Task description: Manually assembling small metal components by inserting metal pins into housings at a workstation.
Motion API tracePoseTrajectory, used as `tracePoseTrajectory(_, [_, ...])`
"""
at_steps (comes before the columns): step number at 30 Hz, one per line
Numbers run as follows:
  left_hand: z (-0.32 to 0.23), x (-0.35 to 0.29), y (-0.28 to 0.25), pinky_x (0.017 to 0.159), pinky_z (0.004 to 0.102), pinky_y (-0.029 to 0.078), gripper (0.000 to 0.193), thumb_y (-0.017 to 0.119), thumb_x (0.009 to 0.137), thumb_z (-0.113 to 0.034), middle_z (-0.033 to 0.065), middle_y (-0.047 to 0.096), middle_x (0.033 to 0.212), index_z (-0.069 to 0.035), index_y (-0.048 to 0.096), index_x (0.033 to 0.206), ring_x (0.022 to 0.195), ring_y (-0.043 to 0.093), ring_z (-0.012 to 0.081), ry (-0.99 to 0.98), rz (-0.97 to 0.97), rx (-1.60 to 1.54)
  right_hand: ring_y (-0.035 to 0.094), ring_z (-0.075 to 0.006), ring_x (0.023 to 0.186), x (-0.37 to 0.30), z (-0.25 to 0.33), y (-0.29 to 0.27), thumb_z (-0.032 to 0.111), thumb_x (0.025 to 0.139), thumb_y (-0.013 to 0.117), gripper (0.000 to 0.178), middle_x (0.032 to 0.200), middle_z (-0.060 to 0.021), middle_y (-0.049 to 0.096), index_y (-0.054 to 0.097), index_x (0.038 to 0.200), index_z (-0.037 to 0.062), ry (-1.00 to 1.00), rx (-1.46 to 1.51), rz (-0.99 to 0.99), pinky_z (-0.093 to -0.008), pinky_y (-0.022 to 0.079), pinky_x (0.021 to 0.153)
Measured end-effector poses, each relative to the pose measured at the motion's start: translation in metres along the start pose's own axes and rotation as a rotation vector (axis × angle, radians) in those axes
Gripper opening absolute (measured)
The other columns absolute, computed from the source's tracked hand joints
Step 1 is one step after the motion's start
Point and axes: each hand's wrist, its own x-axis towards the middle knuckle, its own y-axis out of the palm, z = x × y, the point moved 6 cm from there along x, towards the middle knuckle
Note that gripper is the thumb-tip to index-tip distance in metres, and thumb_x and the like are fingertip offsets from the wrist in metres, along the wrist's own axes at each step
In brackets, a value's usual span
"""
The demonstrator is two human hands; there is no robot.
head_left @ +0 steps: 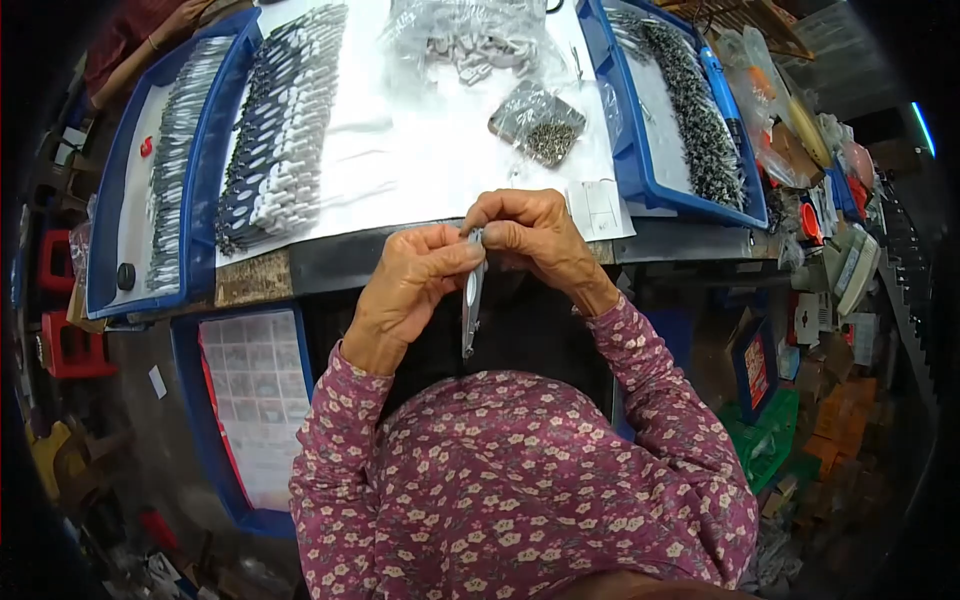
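In front of my chest, at the table's near edge, my left hand [419,275] pinches a slim grey elongated part [472,308] near its upper end. The part hangs downward, with a pale oval along its length. My right hand [537,235] meets the left at that upper end, thumb and forefinger pressed together there. Whatever small piece may lie between the right fingertips is hidden. Beyond the hands, small metal pieces [551,142] sit heaped on a dark square tray [510,120].
Rows of dark-and-white handled parts [285,120] lie left on the white table sheet [420,150]. Blue trays hold stacked metal parts at left [238,95] and right [640,178]. A plastic bag [470,25] with grey pieces lies at the back. Another person's arm [150,50] shows far left.
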Motion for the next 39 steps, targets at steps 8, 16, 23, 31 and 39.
tracePoseTrajectory(8, [-0.027,0.005,0.013,0.056,0.0158,0.040,0.015,0.063,0.080,-0.011,0.0030,0.060,0.073,0.001,0.056,0.088,0.062,0.053,0.0055,0.207,-0.101,0.207,0.040,-0.0003,0.052,0.016,0.028,-0.001,0.014,0.082,0.059,0.017,0.065,0.0042,0.051,0.060,0.087,-0.0017,-0.135,-0.192,-0.124,-0.0138,0.031,0.045])
tracePoseTrajectory(16, [-0.046,0.005,0.012,0.054,0.0208,0.041,0.009,0.055,0.082,-0.005,0.0034,0.055,0.067,0.001,0.049,0.085,0.059,0.050,0.0069,0.613,-0.313,0.628,0.037,-0.0015,0.047,0.061,0.050,-0.023,0.016,0.081,0.060,0.017,0.061,0.0016,0.051,0.061,0.083,-0.0009,-0.116,-0.389,-0.065,-0.0164,0.027,0.040])
tracePoseTrajectory(23, [-0.057,-0.006,0.020,0.049,0.0303,0.040,0.007,0.051,0.082,-0.002,0.0120,0.051,0.062,0.002,0.046,0.084,0.052,0.050,0.0184,0.734,-0.349,0.974,0.058,-0.0215,0.064,0.146,0.044,-0.090,0.007,0.075,0.055,0.011,0.074,-0.0095,0.060,0.060,0.084,0.0024,-0.513,-1.367,-0.354,-0.0308,0.046,0.055])
tracePoseTrajectory(31, [-0.061,-0.015,0.012,0.048,0.0330,0.039,0.006,0.050,0.082,-0.001,0.0130,0.050,0.061,0.002,0.046,0.084,0.051,0.052,0.0231,0.734,-0.358,1.024,0.060,-0.0275,0.079,0.164,0.021,-0.085,0.000,0.074,0.053,0.023,0.091,-0.0104,0.060,0.058,0.096,0.0059,-0.413,-1.630,-0.218,-0.0355,0.048,0.069])
tracePoseTrajectory(39, [-0.067,-0.016,0.013,0.048,0.0326,0.039,0.006,0.051,0.082,-0.002,0.0130,0.051,0.061,0.002,0.046,0.084,0.051,0.052,0.0233,0.741,-0.351,1.032,0.054,-0.0165,0.065,0.120,0.050,-0.071,0.010,0.079,0.055,0.018,0.079,-0.0071,0.058,0.060,0.094,0.0017,-0.381,-1.196,-0.234,-0.0283,0.046,0.059])
